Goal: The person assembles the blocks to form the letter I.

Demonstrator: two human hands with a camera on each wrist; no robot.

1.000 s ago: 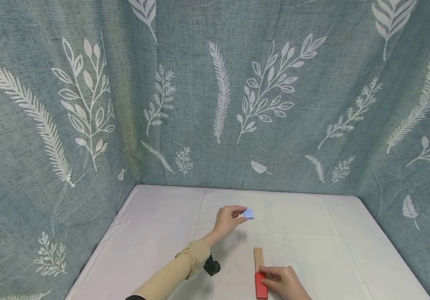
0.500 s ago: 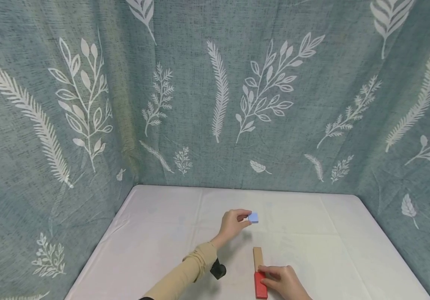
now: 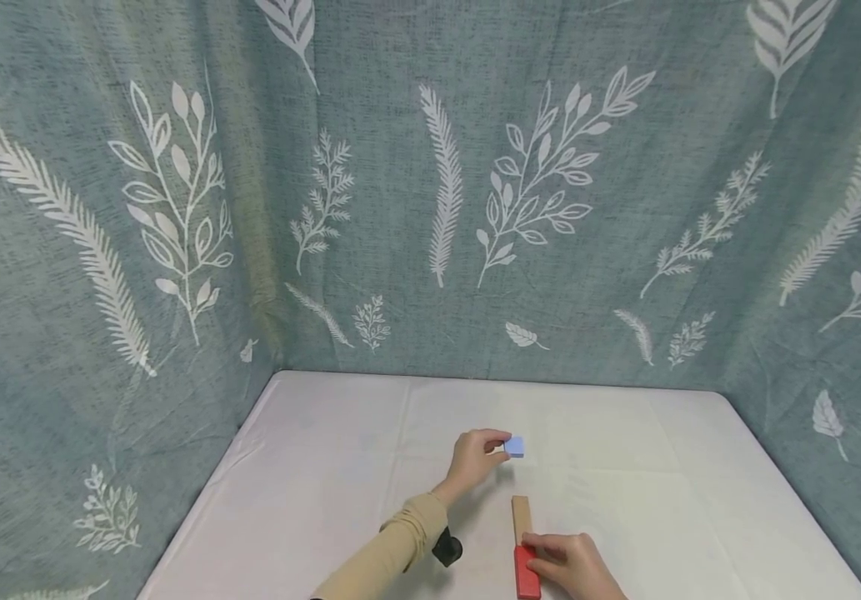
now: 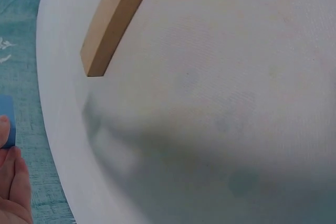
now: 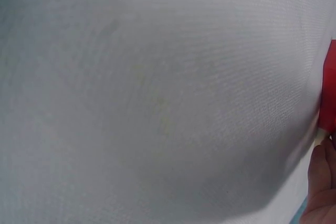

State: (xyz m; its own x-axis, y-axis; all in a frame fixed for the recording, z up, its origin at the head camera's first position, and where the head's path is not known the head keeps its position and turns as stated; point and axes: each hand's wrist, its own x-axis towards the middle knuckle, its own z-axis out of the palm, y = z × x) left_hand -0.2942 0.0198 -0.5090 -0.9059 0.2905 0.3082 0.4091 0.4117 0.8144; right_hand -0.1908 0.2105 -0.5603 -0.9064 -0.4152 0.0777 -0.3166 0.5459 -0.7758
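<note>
In the head view my left hand (image 3: 473, 457) pinches a small light-blue block (image 3: 515, 447) between thumb and fingers, raised above the table. The left wrist view catches that blue block (image 4: 7, 121) and the fingertips at its left edge. My right hand (image 3: 574, 562) grips a red block (image 3: 527, 573) lying on the table, its fingers near where the red meets a plain wooden block (image 3: 522, 518). Red and wooden blocks lie end to end in one line. A strip of the red block (image 5: 329, 87) shows in the right wrist view, by the right fingers.
A white cloth covers the table (image 3: 625, 483). Behind and at both sides hangs a green-blue curtain (image 3: 392, 183) with white leaf prints. A black wrist camera (image 3: 448, 548) sits under the left forearm.
My left hand has moved rightward and nearer to me, carrying the blue block closer to the wooden block's far end. The right hand and the blocks by it stay nearly in place.
</note>
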